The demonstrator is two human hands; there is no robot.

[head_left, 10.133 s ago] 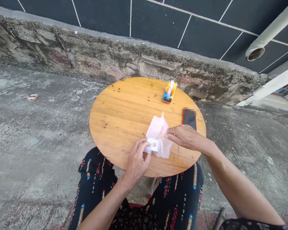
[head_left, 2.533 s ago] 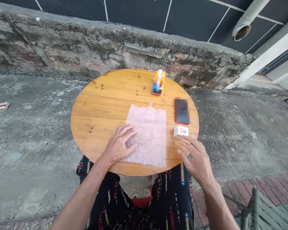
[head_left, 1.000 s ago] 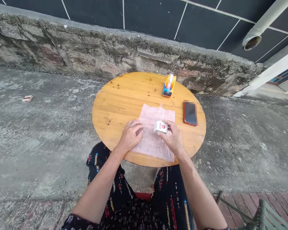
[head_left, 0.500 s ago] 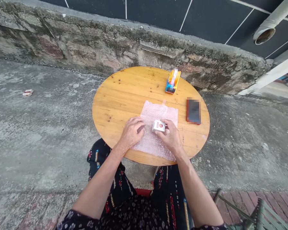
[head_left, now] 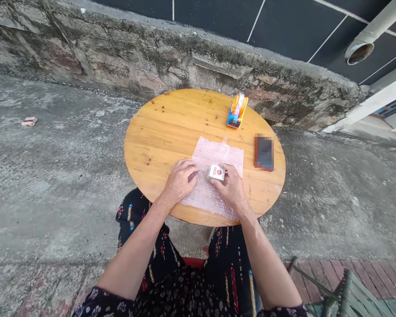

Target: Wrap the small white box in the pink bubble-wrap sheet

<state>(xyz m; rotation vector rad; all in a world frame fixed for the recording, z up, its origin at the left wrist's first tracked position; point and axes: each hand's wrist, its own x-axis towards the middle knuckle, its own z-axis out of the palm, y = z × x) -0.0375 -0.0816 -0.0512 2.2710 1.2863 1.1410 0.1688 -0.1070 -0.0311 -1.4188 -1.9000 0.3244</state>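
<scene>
A sheet of pinkish clear bubble wrap (head_left: 207, 152) lies flat on the round wooden table (head_left: 158, 127), with a short strip of tape sticking out at its far edge. On the wrap is a small white box (head_left: 217, 172) with a red print on top. My right hand (head_left: 231, 187) grips that box from the right, thumb on the near side and fingers on the far side. Resting at the wrap's left edge, my left hand (head_left: 181, 181) has its fingers curved and a gap between thumb and forefinger. Nothing shows in it.
A yellow and blue tape dispenser (head_left: 237, 111) stands at the table's far side. To the right lies a dark blurred-out rectangular object (head_left: 264, 152) with a reddish edge. Behind the table runs a low stone wall (head_left: 145, 66). A green chair (head_left: 353, 290) is at the lower right.
The view has shifted slightly. Both hands, the box and the bubble wrap keep nearly the same places on the table.
</scene>
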